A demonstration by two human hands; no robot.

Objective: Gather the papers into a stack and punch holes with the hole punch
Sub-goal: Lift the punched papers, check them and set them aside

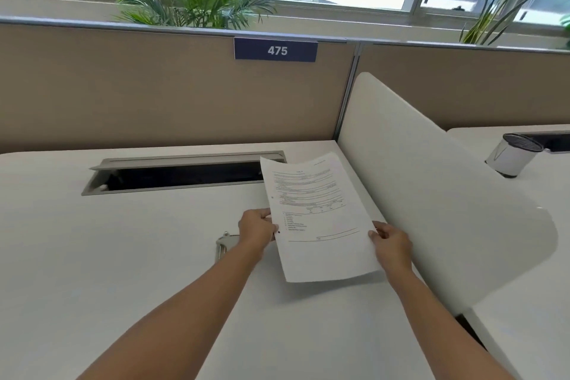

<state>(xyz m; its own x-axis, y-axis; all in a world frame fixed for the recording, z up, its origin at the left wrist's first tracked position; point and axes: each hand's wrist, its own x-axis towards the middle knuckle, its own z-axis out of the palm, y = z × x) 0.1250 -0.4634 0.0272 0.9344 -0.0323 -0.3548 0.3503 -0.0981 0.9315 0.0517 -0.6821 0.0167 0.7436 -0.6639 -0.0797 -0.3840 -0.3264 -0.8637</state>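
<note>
A stack of printed white papers is lifted off the white desk, tilted with its top edge away from me. Two small punched holes show along its left margin. My left hand grips the stack's left edge near the lower hole. My right hand pinches the right edge lower down. A metal hole punch lies on the desk just left of my left wrist, partly hidden behind it.
An open cable tray slot is set into the desk behind the papers. A curved white divider rises close on the right. Beyond it stands a white mesh pen cup. A beige partition labelled 475 closes the back.
</note>
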